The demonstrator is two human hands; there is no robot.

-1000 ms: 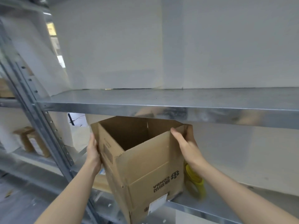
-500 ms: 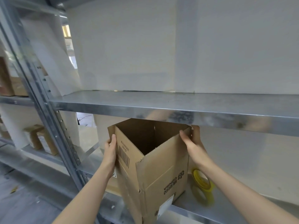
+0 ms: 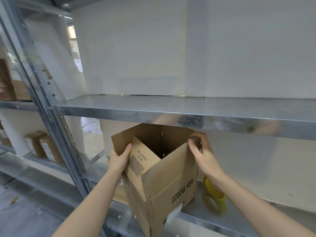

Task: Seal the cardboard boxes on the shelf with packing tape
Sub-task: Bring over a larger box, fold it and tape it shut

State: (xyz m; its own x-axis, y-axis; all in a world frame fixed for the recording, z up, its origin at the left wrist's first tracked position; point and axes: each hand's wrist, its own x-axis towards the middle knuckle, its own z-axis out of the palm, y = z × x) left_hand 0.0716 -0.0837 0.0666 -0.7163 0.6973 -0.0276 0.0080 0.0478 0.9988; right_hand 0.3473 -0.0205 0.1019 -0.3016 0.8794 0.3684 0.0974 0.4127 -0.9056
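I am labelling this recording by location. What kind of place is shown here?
Most likely a storeroom or warehouse: metal shelving with perforated uprights, an open cardboard box beside a yellow tape roll, and other boxes stored at the left.

Both forearms are bare right to the frame's edge. The left hand (image 3: 119, 159) and right hand (image 3: 203, 156) are bare as well, their fingernails short and plain.

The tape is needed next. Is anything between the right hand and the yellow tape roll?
Nothing visible does. The tape roll lies on the lower shelf, beside the cardboard box and just below the right hand, which pinches the box's right flap. Only that hand's own wrist partly hides it from the camera.
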